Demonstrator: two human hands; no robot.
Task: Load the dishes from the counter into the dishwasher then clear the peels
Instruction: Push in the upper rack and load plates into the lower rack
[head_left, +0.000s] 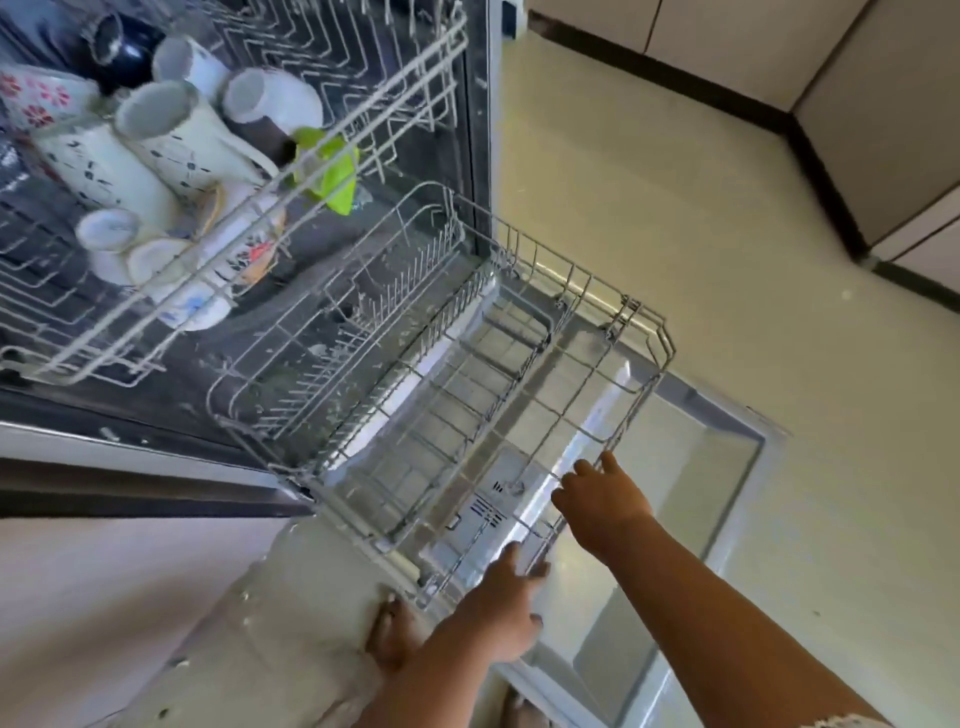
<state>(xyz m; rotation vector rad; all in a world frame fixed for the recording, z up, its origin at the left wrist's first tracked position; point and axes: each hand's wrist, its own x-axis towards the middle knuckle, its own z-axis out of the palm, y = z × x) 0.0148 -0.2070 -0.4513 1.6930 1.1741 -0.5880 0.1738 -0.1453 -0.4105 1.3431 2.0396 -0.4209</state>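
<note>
The dishwasher is open, its door (727, 467) folded down flat. The empty grey wire lower rack (641, 314) is pulled out over the door. My right hand (597, 501) curls its fingers over the rack's front rim near the right corner. My left hand (501, 605) holds the same front rim further left, fingers hooked through the wires. The upper rack (415, 71) sticks out above at the left and carries several white patterned mugs (171, 130), small cups (109, 234), a dark cup (122, 47) and a bright green item (327, 166).
Pale floor (675, 208) spreads to the right of the dishwasher. Beige cabinet fronts (883, 104) with a dark plinth line the far right. My light clothing (285, 623) and a foot (389, 639) are just left of the open door.
</note>
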